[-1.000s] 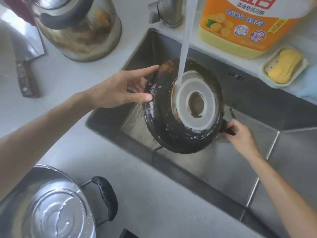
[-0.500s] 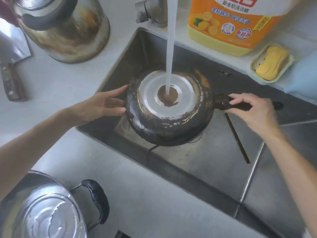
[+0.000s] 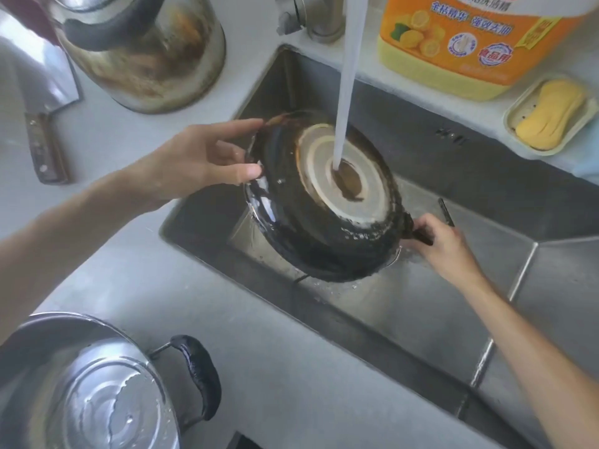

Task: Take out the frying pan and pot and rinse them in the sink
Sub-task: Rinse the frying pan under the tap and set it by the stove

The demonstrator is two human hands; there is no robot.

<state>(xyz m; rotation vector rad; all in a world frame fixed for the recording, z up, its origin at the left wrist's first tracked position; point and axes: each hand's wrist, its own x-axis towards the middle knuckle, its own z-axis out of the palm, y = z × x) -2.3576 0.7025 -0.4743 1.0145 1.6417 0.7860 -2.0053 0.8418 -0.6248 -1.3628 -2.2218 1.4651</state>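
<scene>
A blackened frying pan (image 3: 291, 228) is held upside down and tilted over the steel sink (image 3: 421, 306), its pale round base facing up. Tap water (image 3: 345, 92) falls onto that base. My left hand (image 3: 201, 160) grips the pan's left rim with thumb and fingers. My right hand (image 3: 444, 244) holds the dark handle at the pan's lower right; most of the handle is hidden. A steel pot (image 3: 87, 393) with a black side handle stands wet on the counter at the lower left.
A stained steel kettle (image 3: 142, 53) stands at the back left, beside a cleaver (image 3: 42, 102) lying on the counter. The tap (image 3: 311, 17), an orange detergent jug (image 3: 466, 43) and a soap dish with yellow soap (image 3: 551, 115) line the sink's far edge.
The pan lay nearly flat half a second ago; now it is tilted up on its left side again. My right hand has dropped lower with the handle.
</scene>
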